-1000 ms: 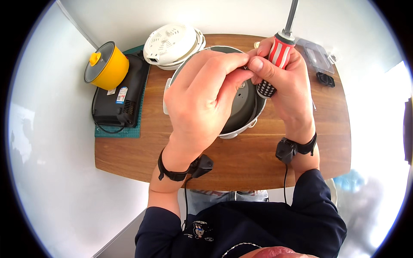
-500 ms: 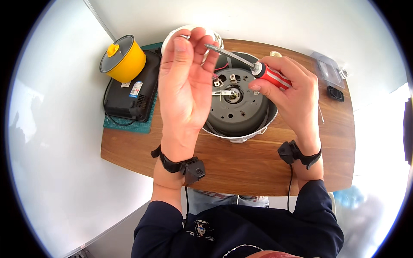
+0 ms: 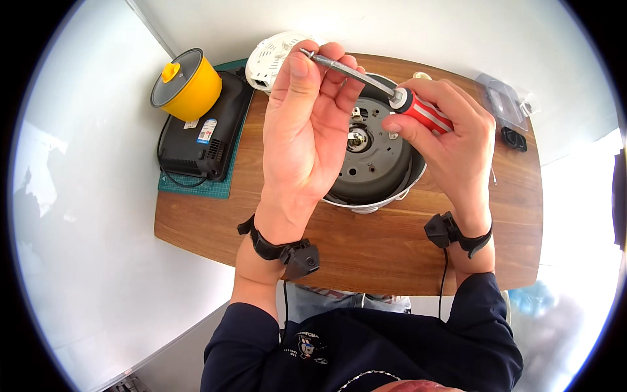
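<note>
My left hand (image 3: 305, 130) is raised palm up, its thumb and index finger pinching a small metal screw (image 3: 305, 51). In my right hand (image 3: 454, 127) is a screwdriver (image 3: 423, 112) with a red and grey handle. Its steel shaft points up and left, and its tip meets the screw at my left fingertips. Below both hands sits a round grey appliance housing (image 3: 385, 171) with a holed metal plate inside; my left hand and the screwdriver hide part of it.
A white vented round cover (image 3: 277, 49) lies behind my left hand. At left, a yellow pot (image 3: 189, 91) with a lid rests on a black appliance (image 3: 196, 147) over a green cutting mat (image 3: 222, 189). A clear plastic box (image 3: 503, 104) and a small black part (image 3: 514, 138) lie at the wooden table's (image 3: 392, 255) right.
My left hand has moved right toward the screwdriver, uncovering more of the white cover. The screwdriver tip, apart from the screw before, now meets it.
</note>
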The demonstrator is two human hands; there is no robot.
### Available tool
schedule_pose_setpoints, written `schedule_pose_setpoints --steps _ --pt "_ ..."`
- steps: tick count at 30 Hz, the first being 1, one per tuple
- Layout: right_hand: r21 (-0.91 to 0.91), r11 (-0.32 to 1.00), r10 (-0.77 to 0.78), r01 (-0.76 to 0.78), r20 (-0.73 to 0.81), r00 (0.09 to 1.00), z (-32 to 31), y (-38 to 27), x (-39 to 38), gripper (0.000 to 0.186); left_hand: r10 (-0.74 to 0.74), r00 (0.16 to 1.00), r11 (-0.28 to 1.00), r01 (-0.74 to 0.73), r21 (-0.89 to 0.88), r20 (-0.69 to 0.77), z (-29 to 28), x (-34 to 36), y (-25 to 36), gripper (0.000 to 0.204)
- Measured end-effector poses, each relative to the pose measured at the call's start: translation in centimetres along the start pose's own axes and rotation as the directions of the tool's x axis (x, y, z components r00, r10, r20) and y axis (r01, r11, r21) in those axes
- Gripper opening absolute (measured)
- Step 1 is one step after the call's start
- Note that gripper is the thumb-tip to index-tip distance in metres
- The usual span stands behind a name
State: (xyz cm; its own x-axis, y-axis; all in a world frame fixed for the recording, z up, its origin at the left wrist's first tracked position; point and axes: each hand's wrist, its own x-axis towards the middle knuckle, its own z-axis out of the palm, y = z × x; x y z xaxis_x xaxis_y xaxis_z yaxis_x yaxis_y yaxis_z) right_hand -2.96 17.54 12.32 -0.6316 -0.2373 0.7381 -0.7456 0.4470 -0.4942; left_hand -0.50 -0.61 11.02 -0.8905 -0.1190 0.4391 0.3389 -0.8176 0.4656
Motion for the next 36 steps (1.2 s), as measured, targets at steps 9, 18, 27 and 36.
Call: schedule_pose_setpoints --steps 9,18,27,36 --pt "-0.157 0.981 -0.134 0.117 -0.098 0.986 0.51 0.34 -0.24 0.038 0.048 0.999 0.997 -0.047 0.061 -0.003 -0.13 -0.03 -0.05 0.019" --pt "-0.217 0.963 -0.188 0.161 -0.108 0.976 0.82 0.50 -0.33 0.037 0.017 1.000 1.000 -0.017 -0.025 0.005 -0.62 0.06 -0.37 0.027" --pt "-0.173 0.973 -0.171 0.155 -0.082 0.982 0.75 0.51 -0.43 0.037 0.038 0.999 0.999 -0.038 -0.001 0.003 -0.76 0.17 -0.51 0.028" --pt "-0.069 0.993 -0.104 0.101 -0.053 0.993 0.71 0.17 -0.36 0.038 0.100 0.993 0.988 -0.106 0.114 0.060 -0.93 0.40 -0.12 0.022"
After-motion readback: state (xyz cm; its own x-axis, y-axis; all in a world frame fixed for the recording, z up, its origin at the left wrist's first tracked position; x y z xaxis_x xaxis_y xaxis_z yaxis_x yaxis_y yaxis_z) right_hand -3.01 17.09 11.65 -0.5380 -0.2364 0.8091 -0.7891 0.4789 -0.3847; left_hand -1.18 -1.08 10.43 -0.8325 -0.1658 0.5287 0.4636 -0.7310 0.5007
